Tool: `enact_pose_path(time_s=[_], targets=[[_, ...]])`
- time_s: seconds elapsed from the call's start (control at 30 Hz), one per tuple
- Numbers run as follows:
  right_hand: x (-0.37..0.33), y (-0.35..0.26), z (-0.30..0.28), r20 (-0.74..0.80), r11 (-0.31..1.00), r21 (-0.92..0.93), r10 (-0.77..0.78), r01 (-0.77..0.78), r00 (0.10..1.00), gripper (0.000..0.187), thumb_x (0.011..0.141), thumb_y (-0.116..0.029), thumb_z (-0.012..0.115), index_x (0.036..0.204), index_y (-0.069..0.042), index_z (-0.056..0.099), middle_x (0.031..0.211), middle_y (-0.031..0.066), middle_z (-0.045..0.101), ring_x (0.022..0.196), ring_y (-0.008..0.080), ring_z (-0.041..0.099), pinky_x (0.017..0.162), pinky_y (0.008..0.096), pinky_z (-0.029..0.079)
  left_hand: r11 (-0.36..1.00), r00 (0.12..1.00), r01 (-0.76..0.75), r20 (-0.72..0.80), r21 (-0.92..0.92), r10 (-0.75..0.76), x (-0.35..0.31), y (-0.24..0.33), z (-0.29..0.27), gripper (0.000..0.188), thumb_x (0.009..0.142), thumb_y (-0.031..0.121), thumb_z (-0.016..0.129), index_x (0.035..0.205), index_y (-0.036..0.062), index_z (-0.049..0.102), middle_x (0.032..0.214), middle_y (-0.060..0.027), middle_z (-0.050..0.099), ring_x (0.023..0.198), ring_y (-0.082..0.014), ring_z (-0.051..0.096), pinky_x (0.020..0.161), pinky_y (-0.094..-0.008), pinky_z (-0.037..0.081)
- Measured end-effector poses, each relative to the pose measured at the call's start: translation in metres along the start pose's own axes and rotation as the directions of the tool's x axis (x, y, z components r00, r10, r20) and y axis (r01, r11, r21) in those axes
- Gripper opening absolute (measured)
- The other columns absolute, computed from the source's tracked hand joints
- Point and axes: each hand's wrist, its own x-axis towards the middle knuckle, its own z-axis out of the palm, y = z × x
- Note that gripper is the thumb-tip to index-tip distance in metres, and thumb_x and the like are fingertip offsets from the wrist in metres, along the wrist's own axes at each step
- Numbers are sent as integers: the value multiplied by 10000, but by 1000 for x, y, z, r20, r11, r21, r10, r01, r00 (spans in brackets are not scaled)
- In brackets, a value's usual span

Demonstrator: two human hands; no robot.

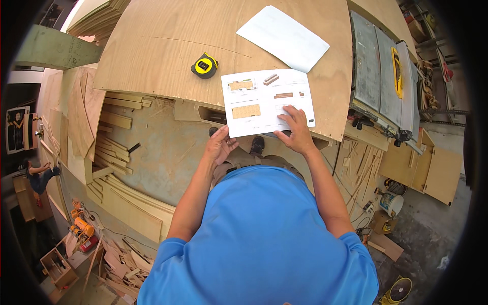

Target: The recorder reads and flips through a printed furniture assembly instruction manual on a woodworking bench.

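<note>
A printed drawing sheet (269, 113) with small plans and brown shapes lies over the near edge of the plywood worktop (152, 61). My left hand (220, 147) pinches its lower left corner. Fingers apart, my right hand (295, 129) rests on the lower right part of the sheet, its fingertips beside one of the drawings. Touching the sheet's far side is a stack of white paper (284, 38), blank on top. A yellow and black tape measure (205, 66) stands on the worktop to the left of the sheet.
A table saw (376, 76) with a yellow guard adjoins the worktop on the right. Wood strips (109, 152) and offcuts lie at the left. An orange machine (83, 227) sits at the lower left, a white bucket (391, 204) at the right. Another person (38, 178) is far left.
</note>
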Motion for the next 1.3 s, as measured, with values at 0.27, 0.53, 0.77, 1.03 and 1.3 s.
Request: enact_pose_path(time_s=[0.27,0.53,0.77,1.03,1.3], targets=[[1,-2,0,-3,1000,22,-1,1,1000,516,823,-307,831,1257,-96,647,1484,136,495,1456,352,406,1225,579,262,999,998,-8,56,-33,10,-3,5,10,236,1063,335,613,1218,161,648,965,59,695,867,-90,636,910,-391,547],[1,0,0,-9,1000,24,-13,13,1000,519,808,-267,843,1245,-88,628,1490,136,491,1434,375,430,1211,603,272,989,993,-106,-44,101,111,3,-3,8,298,1059,325,621,1267,115,658,998,36,696,877,-85,635,875,-335,550],[1,-2,1,-11,1000,22,-8,8,1000,518,814,-267,840,1251,-88,627,1490,136,493,1438,375,428,1211,604,270,904,967,-194,-81,381,241,1,6,22,308,1050,294,638,1260,68,647,1026,18,704,914,-76,644,833,-281,543],[2,-1,1,-22,1000,25,-15,15,1000,504,818,-262,836,1245,-89,631,1482,138,504,1436,382,435,1207,608,273,837,933,-205,-156,507,323,1,6,30,376,1033,262,643,1346,58,601,1110,-30,716,971,-111,683,816,-298,563],[2,-2,1,-24,1000,9,-15,15,1000,491,830,-273,825,1240,-83,633,1477,146,508,1427,383,440,1206,599,275,756,925,-203,-131,623,357,5,8,22,389,1030,245,637,1357,37,602,1076,-39,724,943,-111,691,760,-268,570]])
